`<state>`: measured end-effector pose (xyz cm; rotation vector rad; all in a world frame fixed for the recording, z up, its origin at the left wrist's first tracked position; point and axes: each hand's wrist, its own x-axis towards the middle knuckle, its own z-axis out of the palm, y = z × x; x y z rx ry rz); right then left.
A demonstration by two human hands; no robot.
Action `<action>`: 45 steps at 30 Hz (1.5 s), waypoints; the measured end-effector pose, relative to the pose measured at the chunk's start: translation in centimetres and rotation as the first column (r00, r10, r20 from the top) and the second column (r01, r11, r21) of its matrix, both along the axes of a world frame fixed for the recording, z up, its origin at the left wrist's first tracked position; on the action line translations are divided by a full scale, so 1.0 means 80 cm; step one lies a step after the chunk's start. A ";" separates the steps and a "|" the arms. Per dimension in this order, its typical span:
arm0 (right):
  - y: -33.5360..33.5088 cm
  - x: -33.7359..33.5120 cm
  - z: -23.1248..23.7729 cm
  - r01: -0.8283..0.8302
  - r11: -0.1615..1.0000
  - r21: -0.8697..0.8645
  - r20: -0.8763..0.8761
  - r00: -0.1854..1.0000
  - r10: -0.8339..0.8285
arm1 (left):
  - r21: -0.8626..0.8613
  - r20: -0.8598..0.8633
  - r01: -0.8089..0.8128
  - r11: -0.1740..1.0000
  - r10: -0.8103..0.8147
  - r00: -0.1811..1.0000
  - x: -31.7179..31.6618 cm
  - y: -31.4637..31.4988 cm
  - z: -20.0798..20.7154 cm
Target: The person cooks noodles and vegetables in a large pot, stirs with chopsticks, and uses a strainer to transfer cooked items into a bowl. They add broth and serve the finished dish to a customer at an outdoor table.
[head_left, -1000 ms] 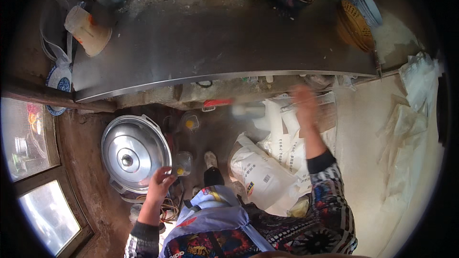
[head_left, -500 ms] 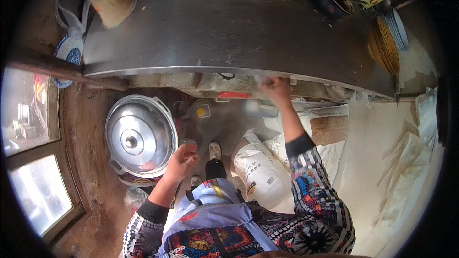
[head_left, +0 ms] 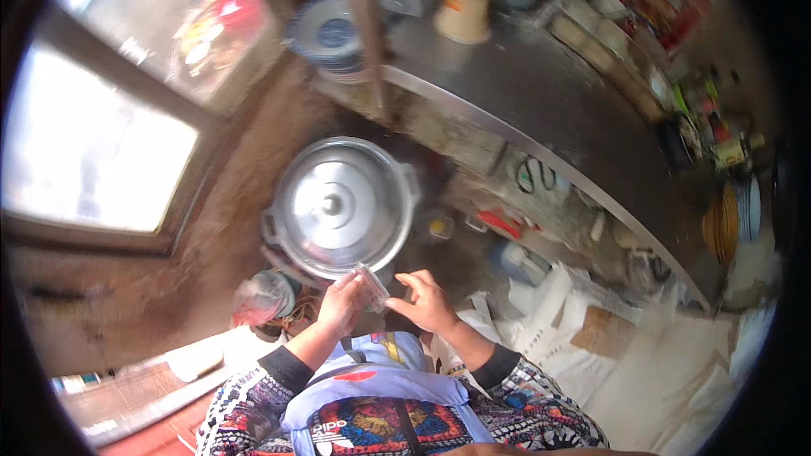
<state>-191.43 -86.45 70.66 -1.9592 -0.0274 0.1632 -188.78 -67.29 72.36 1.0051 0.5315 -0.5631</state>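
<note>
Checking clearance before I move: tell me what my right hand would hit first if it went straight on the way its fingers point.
The right hand points left toward the small clear container held in the left hand, so it would likely meet that first. Depth is unclear; the big lidded metal pot lies beyond.

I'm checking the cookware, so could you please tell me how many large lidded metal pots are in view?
1. The lidded metal pot sits on the floor below the steel counter, just beyond the left hand. Others may be hidden under the counter.
</note>
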 end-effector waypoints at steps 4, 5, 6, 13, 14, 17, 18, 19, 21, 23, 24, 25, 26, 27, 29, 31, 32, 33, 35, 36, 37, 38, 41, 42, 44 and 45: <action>0.084 -0.018 -0.001 -0.190 0.971 0.142 -0.131 0.969 0.208 | 0.071 -0.124 -0.141 0.987 0.149 0.981 -0.063 0.115 0.009; 0.117 -0.024 0.003 -0.203 0.957 0.209 -0.285 0.923 0.258 | -0.082 -0.090 -0.214 0.973 0.207 0.974 -0.085 0.143 0.010; 0.149 -0.031 0.003 -0.198 0.906 0.374 -0.396 0.849 0.349 | -0.060 -0.104 -0.256 0.965 0.249 0.963 -0.105 0.175 0.006; 0.485 -0.141 0.006 -0.363 0.755 0.546 -0.584 0.481 0.654 | -0.237 -0.113 -0.552 0.799 0.542 0.833 -0.310 0.455 -0.024; 0.541 -0.161 0.002 -0.483 0.711 0.510 -0.561 0.440 0.701 | -0.259 -0.080 -0.578 0.774 0.579 0.812 -0.342 0.501 -0.027; 0.724 -0.242 -0.019 -0.551 0.720 0.421 -0.634 0.389 0.668 | -0.349 -0.058 -0.735 0.581 0.770 0.636 -0.445 0.634 -0.040; 0.771 -0.270 -0.022 -0.573 0.656 0.492 -0.632 0.284 0.721 | -0.193 0.036 -0.764 0.616 0.782 0.622 -0.483 0.676 -0.040; 0.825 -0.287 -0.023 -0.587 0.603 0.540 -0.635 0.185 0.750 | -0.245 0.001 -0.826 0.507 0.853 0.523 -0.514 0.713 -0.038; 0.925 -0.314 -0.023 -0.554 0.549 0.625 -0.651 0.017 0.759 | -0.224 0.007 -0.906 0.358 0.931 0.366 -0.567 0.778 -0.029; 1.013 -0.329 -0.028 -0.516 0.555 0.653 -0.651 -0.008 0.759 | -0.157 -0.061 -0.968 0.195 0.976 0.207 -0.611 0.837 -0.020; 1.056 -0.334 -0.036 -0.562 0.557 0.612 -0.637 0.068 0.768 | -0.105 -0.067 -0.984 0.142 0.987 0.149 -0.627 0.863 -0.019; 1.096 -0.335 -0.049 -0.571 0.534 0.624 -0.595 0.096 0.798 | -0.047 -0.071 -0.995 0.087 0.993 0.091 -0.639 0.884 -0.020; 1.137 -0.333 -0.066 -0.599 0.597 0.534 -0.632 0.186 0.752 | -0.054 -0.104 -0.997 0.054 0.993 0.059 -0.648 0.911 -0.025; 1.161 -0.319 -0.080 -0.599 0.632 0.491 -0.646 0.237 0.726 | -0.073 -0.085 -0.995 0.065 0.994 0.071 -0.648 0.919 -0.024; 1.225 -0.284 -0.124 -0.558 0.737 0.381 -0.698 0.349 0.625 | -0.070 -0.100 -0.993 0.094 0.990 0.100 -0.648 0.964 -0.036; 1.283 -0.239 -0.172 -0.473 0.831 0.294 -0.673 0.514 0.531 | -0.120 -0.073 -0.983 0.137 0.987 0.146 -0.639 1.013 -0.050; 1.310 -0.205 -0.194 -0.381 0.871 0.311 -0.688 0.542 0.483 | -0.143 -0.057 -0.975 0.170 0.982 0.179 -0.633 1.042 -0.058; 1.328 -0.173 -0.215 -0.263 0.922 0.284 -0.723 0.572 0.387 | -0.180 -0.014 -0.959 0.219 0.974 0.225 -0.629 1.068 -0.065; 1.371 -0.111 -0.244 -0.080 0.957 0.279 -0.778 0.566 0.274 | -0.160 -0.063 -0.974 0.158 0.984 0.170 -0.624 1.134 -0.078; 1.389 -0.082 -0.251 -0.050 0.959 0.278 -0.783 0.567 0.256 | -0.135 -0.077 -0.984 0.117 0.989 0.128 -0.624 1.168 -0.083; 1.405 -0.054 -0.255 -0.003 0.962 0.274 -0.789 0.571 0.227 | -0.113 -0.093 -0.990 0.084 0.991 0.095 -0.619 1.206 -0.088; 1.412 -0.028 -0.256 0.011 0.972 0.236 -0.763 0.621 0.178 | -0.093 -0.133 -0.994 0.047 0.989 0.060 -0.615 1.240 -0.092; 1.419 0.049 -0.231 0.081 0.954 0.287 -0.747 0.643 0.171 | 0.001 -0.251 -1.000 0.011 0.968 0.010 -0.598 1.326 -0.093; 1.424 0.074 -0.222 0.083 0.962 0.259 -0.762 0.630 0.151 | -0.015 -0.223 -1.000 0.018 0.975 0.021 -0.591 1.353 -0.092; 1.426 0.122 -0.202 0.155 0.956 0.250 -0.768 0.633 0.098 | 0.021 -0.216 -0.999 0.040 0.976 0.034 -0.571 1.417 -0.092; 1.426 0.146 -0.193 0.201 0.943 0.264 -0.768 0.636 0.079 | 0.032 -0.219 -0.998 0.049 0.975 0.040 -0.558 1.452 -0.096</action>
